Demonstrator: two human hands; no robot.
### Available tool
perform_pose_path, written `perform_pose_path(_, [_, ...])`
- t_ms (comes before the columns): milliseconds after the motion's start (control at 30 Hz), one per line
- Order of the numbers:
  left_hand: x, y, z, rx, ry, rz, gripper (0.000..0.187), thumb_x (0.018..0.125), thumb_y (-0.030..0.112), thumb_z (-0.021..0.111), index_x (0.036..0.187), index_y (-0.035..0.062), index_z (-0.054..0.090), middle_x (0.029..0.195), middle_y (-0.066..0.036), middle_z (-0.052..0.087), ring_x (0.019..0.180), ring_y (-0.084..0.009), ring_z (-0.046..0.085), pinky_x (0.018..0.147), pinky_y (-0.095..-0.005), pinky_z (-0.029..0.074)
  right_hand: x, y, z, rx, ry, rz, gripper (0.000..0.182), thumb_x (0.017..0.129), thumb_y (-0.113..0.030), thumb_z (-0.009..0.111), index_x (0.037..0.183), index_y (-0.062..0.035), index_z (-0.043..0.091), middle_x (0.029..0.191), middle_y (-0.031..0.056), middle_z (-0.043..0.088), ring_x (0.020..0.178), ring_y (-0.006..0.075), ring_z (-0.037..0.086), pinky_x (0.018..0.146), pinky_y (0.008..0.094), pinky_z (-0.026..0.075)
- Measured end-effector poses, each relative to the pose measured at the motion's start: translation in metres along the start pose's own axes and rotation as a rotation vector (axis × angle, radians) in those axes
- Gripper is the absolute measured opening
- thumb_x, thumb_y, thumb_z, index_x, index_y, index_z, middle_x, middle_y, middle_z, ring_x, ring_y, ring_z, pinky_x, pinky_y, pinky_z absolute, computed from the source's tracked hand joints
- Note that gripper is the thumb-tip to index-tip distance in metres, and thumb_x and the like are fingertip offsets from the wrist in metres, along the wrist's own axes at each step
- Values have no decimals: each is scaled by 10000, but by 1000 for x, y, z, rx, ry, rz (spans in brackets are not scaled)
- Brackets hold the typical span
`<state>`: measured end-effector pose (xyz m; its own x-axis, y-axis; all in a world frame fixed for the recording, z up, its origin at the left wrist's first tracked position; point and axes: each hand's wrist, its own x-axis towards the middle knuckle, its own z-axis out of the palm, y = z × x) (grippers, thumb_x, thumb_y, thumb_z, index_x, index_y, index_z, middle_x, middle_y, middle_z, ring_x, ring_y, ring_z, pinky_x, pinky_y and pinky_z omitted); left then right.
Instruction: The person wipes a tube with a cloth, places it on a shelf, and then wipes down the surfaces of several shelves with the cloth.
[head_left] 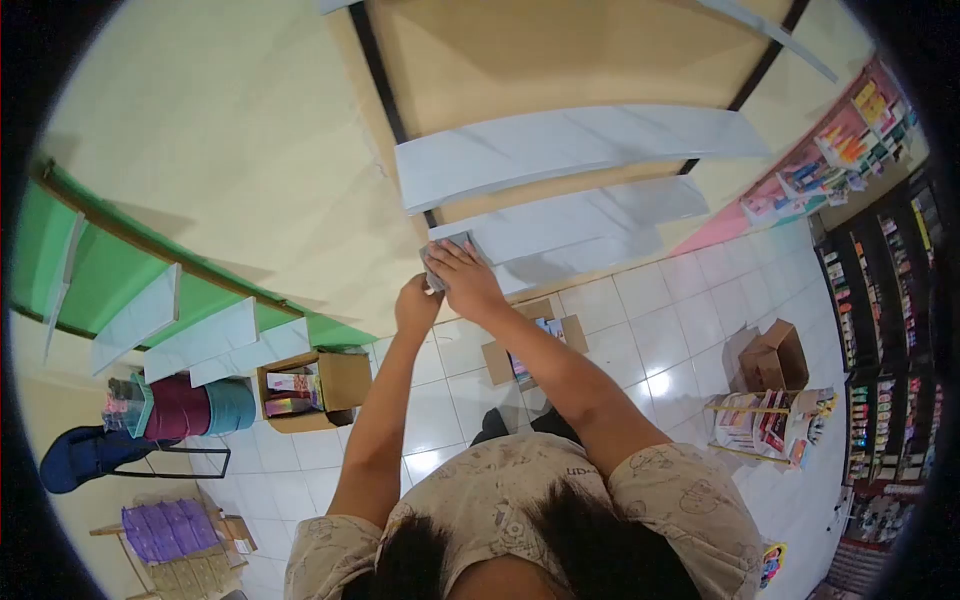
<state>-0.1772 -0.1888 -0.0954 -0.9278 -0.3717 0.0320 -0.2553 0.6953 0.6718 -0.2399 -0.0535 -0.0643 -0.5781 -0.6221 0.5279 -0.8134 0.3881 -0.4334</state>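
A grey cloth [462, 240] lies on the left end of the lower white marbled shelf [590, 222]. My right hand [466, 277] rests on the cloth, its fingers stretched out and pressing it flat against the shelf. Just to the left, at the shelf's corner, my left hand [417, 303] is closed at the cloth's lower edge; what its fingers grip is largely hidden. Above is another white marbled shelf [570, 145], fixed to dark uprights on the cream wall.
Below the shelf an open cardboard box [570, 335] stands on the tiled floor. Another box [345, 383] with packets is at left, by a dark blue chair [80, 458]. At right are an empty box [775, 358], a small rack [755, 425] and stocked shelves [880, 340].
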Motion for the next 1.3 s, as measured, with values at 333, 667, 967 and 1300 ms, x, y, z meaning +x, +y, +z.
perform_pose_path(333, [-3, 56, -17, -10, 203, 308, 599, 809, 76, 652, 1367, 45, 437, 1400, -248, 404, 1280, -423, 397, 1044, -452, 378, -65, 227, -172, -541, 189, 503, 473, 802, -47, 482, 1269, -54, 551, 1364, 130, 512, 1282, 295, 446, 1077, 523, 307])
perform_pose_path(667, [54, 115, 51, 370, 283, 438, 421, 871, 184, 561, 1264, 35, 542, 1332, -155, 511, 1241, -366, 446, 1052, -470, 339, -32, 140, -100, -111, 19, 64, 461, 768, -40, 515, 1222, -78, 584, 1341, 103, 530, 1284, 287, 451, 1119, 499, 271])
perform_pose_path(967, [59, 112, 57, 361, 333, 432, 358, 811, 117, 539, 1147, 31, 625, 1225, -143, 590, 1152, -338, 528, 1010, -467, 381, -102, 367, -283, -428, 194, 430, 509, 754, -4, 519, 1253, -90, 570, 1375, 83, 508, 1294, 263, 437, 1093, 464, 315])
perform_pose_path(1300, [58, 114, 62, 374, 403, 415, 399, 777, 61, 511, 1145, 56, 664, 1217, -127, 630, 1160, -305, 578, 1013, -445, 427, -64, 237, -191, -174, 37, 138, 467, 739, 27, 479, 1177, -64, 615, 1313, 130, 553, 1267, 287, 468, 1098, 489, 299])
